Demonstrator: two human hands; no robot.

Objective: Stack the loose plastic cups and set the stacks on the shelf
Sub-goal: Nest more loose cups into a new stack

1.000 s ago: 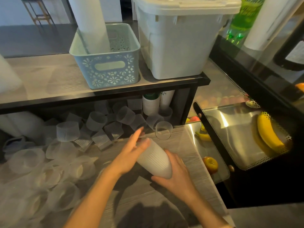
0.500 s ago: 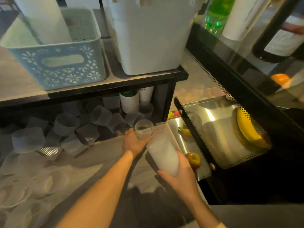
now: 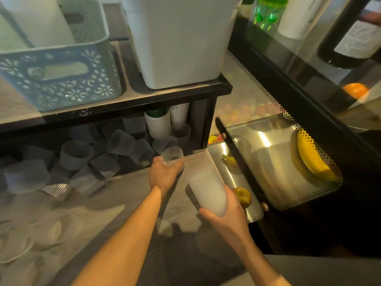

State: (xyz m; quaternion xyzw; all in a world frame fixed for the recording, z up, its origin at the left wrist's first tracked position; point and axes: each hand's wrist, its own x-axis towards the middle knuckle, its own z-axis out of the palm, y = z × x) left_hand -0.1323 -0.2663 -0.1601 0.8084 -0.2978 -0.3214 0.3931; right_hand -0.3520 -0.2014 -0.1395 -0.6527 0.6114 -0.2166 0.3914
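Cups (image 3: pixel 78 154) lie loose on the worktop (image 3: pixel 127 195) under the shelf (image 3: pixel 123 102). The left hand (image 3: pixel 164 174) grips one single cup (image 3: pixel 172 156), its mouth facing up. The right hand (image 3: pixel 224 209) holds the stack (image 3: pixel 206 191) around its lower end. The long axis of the stack leans away from the person, with the open mouth toward the single cup. To do this step well, I think the cup must be turned along the same axis and pushed straight in, without squeezing the thin wall.
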